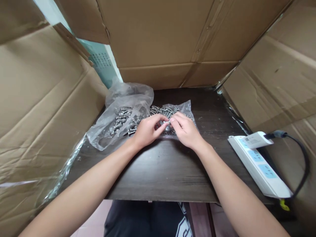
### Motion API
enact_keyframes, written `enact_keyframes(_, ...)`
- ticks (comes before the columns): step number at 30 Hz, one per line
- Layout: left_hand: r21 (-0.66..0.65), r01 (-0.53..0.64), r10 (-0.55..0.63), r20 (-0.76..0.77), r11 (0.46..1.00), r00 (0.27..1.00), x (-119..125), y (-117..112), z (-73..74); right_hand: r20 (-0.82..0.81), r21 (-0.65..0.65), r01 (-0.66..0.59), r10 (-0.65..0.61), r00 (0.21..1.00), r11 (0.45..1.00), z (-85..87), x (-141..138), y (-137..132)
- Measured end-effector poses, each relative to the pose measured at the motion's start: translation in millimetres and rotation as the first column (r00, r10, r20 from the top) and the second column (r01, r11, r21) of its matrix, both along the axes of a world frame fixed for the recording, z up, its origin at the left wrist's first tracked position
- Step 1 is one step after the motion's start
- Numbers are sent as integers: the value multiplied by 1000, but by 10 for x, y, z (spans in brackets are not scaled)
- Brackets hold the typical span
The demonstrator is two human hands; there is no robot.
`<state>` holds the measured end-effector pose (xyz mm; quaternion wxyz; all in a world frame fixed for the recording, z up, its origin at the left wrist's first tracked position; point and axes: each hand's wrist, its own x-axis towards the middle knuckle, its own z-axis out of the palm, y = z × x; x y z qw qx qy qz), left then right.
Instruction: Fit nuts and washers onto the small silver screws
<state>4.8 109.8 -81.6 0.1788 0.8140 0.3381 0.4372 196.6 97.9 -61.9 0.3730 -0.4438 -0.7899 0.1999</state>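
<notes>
Between my two hands, above the heap of hardware, lies a small silver bolt (166, 122), held roughly level. The fingertips of my left hand (148, 130) pinch one end of it. My right hand (186, 130) is closed at the bolt's other end; whether a nut or washer sits in those fingers is too small to tell. Just behind the hands, many loose metal bolts (168, 111) lie on a clear plastic bag (185, 107). To the left, a larger clear bag (97, 133) holds more bolts (120, 120), partly veiled by its plastic.
A dark wooden table (158, 171) carries everything. Cardboard walls (158, 36) rise at the back and both sides. At the right stands a white power strip (274, 184) with a white adapter (256, 140) and a black cable (306, 158) plugged into it.
</notes>
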Motion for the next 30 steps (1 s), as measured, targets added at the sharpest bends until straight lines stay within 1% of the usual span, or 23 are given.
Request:
enact_keyframes(11,0,14,-14,6,1000,1000,3,-17,-2,-28,22,4,-4,1000,1000,0,-15,-11)
enact_keyframes(15,9,11,-12,12,1000,1000,0,-22,1,-54,-25,11,-13,998,1000,-6,-13,-7)
enact_keyframes(19,35,-1,1,12,999,1000,-9,-11,7,-74,-23,-14,12,997,1000,-8,-10,-1)
enact_keyframes(25,39,-1,1,2,999,1000,-13,-8,2,-60,11,-32,33,998,999,-42,-30,17)
enact_keyframes(30,31,-5,5,12,1000,1000,-13,-3,2,-41,0,-29,29,999,1000,-20,-24,4)
